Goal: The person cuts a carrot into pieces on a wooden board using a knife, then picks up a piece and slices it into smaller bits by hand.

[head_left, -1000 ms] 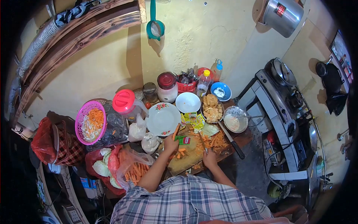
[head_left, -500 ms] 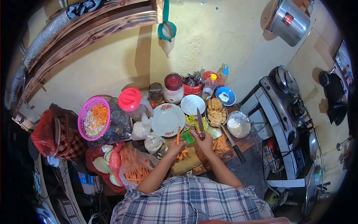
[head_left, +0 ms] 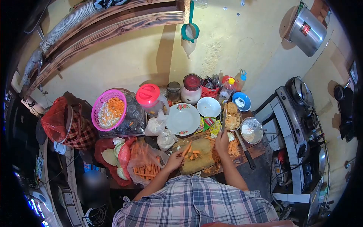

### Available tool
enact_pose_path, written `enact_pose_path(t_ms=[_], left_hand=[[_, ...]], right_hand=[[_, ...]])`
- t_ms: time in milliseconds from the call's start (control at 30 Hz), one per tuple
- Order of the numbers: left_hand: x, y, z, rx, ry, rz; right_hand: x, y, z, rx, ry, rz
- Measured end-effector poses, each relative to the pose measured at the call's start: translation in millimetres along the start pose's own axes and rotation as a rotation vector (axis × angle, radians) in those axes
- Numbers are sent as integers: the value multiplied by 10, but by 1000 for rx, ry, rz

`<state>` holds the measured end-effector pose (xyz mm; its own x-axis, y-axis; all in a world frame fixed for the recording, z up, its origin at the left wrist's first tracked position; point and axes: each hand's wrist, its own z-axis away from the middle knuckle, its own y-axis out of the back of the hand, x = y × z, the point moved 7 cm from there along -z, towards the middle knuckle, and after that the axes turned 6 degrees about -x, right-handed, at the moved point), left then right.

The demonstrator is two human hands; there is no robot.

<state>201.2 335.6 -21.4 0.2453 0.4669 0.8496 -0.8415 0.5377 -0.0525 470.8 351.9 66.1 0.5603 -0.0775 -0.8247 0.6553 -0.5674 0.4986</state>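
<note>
My left hand (head_left: 174, 160) is closed around the lower end of a peeled carrot (head_left: 186, 148), which tilts up over the left part of the wooden cutting board (head_left: 196, 165). Cut carrot pieces (head_left: 194, 154) lie on the board just right of that hand. My right hand (head_left: 222, 142) grips a knife (head_left: 224, 118), its blade pointing up and away from me, at the board's right side. Beside the right hand is a heap of grated carrot (head_left: 234, 148). Left of my left hand, a clear plastic bag (head_left: 145, 160) holds several carrots.
Behind the board stand a floral plate (head_left: 183, 119), a white bowl (head_left: 208, 107) and a pink-lidded pitcher (head_left: 149, 100). A pink basket (head_left: 109, 111) holds shredded vegetables. To the right are a bowl of batter (head_left: 252, 130), a black-handled utensil (head_left: 249, 159) and a stove (head_left: 291, 125).
The view has shifted, so the scene sits further right. My left hand has lowered the carrot toward the board. My right hand has moved right with the knife, further from the left hand.
</note>
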Motion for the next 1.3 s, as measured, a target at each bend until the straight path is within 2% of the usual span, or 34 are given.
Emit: enact_pose_path(t_ms=[67,133,200,233,300,433,467,533,633,767,867,933,967,1100,1200,1267,1300], left_hand=[[-197,56,-45,42,-144,135],[-279,94,1,64,-117,153],[-340,115,21,88,-88,174],[-356,130,35,98,-87,145],[-392,110,69,126,-47,108],[-426,-5,77,80,-65,157],[-399,-33,106,82,-60,110],[-318,-89,210,85,-48,62],[-321,-99,300,122,-13,-17],[-549,-54,306,140,-22,26],[-542,-47,332,183,-16,-12],[-498,-61,369,204,-23,-41],[-482,-79,375,199,-18,-29],[-531,-102,394,164,-59,-38],[-589,-118,399,147,-23,-23],[-609,-126,412,146,-47,-9],[-587,-131,424,147,-73,6]], right_hand=[[105,52,365,-198,-114,71],[343,59,812,-325,-88,207],[542,85,1226,-531,-152,365],[643,136,1361,-529,-159,368],[899,220,1561,-596,-305,402],[911,466,1361,-505,-264,554],[926,489,1267,-510,-268,551],[1043,631,1138,-415,-403,553],[969,704,998,-368,-345,507],[685,536,1195,-430,-340,436],[661,298,1455,-555,-218,400],[741,258,1509,-567,-269,447],[882,339,1471,-534,-413,493],[984,603,1257,-417,-445,461],[785,600,1364,-488,-298,439],[704,450,1620,-562,-188,306],[624,398,1746,-691,-301,347]])
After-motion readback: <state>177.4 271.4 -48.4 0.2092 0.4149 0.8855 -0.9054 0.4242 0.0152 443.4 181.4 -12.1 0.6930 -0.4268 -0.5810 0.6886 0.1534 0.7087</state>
